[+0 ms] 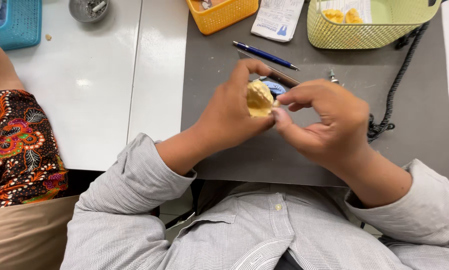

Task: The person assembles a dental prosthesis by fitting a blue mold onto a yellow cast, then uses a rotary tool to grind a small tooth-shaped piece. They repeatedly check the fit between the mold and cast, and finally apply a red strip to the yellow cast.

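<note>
My left hand (229, 112) grips a small yellow plaster dental cast (259, 98) between thumb and fingers, held above a grey mat (224, 150). My right hand (324, 120) meets it from the right, thumb and forefinger touching the cast's right edge. A small blue object (276, 88) lies on the mat just behind the cast, partly hidden. I cannot tell whether the right hand holds anything of its own.
A blue pen (264, 55) and a thin metal tool (283, 77) lie behind the hands. An orange basket (223, 14), a folded paper packet (277, 19) and a yellow-green basket (369, 25) stand at the back. A dark cord (399, 80) runs on the right. Another person's patterned sleeve (22, 145) is at left.
</note>
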